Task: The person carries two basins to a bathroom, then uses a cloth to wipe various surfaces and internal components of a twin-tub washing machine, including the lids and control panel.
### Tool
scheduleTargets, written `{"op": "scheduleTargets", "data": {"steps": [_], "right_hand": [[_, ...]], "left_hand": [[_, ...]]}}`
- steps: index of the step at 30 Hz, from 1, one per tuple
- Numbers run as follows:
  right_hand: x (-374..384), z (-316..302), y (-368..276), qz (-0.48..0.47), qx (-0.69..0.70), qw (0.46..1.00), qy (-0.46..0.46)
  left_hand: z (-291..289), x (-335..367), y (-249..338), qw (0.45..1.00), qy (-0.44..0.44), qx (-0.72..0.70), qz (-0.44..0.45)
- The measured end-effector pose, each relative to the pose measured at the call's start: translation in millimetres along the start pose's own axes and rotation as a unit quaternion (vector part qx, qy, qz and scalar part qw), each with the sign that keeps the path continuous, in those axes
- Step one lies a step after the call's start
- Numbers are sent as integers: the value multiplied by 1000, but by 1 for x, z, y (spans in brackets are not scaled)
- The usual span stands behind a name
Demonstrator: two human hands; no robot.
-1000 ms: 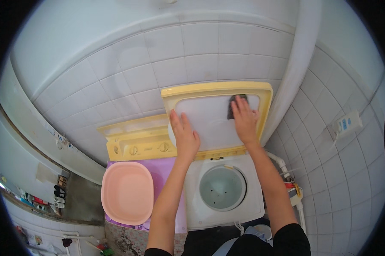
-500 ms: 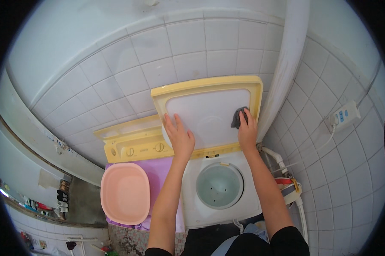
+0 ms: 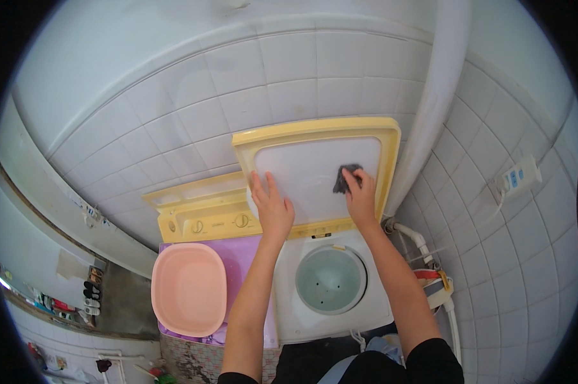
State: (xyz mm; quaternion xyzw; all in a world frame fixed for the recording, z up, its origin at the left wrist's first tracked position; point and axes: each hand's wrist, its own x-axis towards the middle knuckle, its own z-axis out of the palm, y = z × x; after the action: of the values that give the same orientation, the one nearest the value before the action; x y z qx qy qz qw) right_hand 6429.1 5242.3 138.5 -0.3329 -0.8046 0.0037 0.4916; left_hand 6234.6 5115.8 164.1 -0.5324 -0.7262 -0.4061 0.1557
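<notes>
A white tiled wall (image 3: 289, 64) curves across the upper frame, behind a washing machine's raised lid (image 3: 393, 166). Right of centre, the right hand (image 3: 361, 197) grips a crumpled dark cloth (image 3: 342, 182) between thumb and fingers, against the lid's pale inner panel (image 3: 308, 169). At the panel's left side, the left hand (image 3: 275, 214) holds nothing, its fingers loosely spread, apparently resting on it. For an even wipe, flat fingers behind a spread-out cloth should press better than this bunched pinch; overlapping strokes should reach into the yellow rim's corners, with the left palm bracing the lid. Below centre is the open tub (image 3: 330, 285); at lower left, a pink basin (image 3: 190, 291).
</notes>
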Motion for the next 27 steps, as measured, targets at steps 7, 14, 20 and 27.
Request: {"op": "scheduleTargets", "data": {"steps": [7, 14, 20, 27], "right_hand": [[25, -4, -4, -86, 9, 996, 11], [29, 30, -44, -105, -19, 994, 9], [16, 33, -45, -219, -17, 974, -50], [42, 48, -69, -204, -52, 977, 34]], "left_hand": [[-3, -6, -7, 999, 4, -35, 12], [3, -5, -19, 997, -4, -67, 36], [-5, -10, -23, 996, -24, -78, 36], [-9, -11, -25, 996, -22, -75, 51]]}}
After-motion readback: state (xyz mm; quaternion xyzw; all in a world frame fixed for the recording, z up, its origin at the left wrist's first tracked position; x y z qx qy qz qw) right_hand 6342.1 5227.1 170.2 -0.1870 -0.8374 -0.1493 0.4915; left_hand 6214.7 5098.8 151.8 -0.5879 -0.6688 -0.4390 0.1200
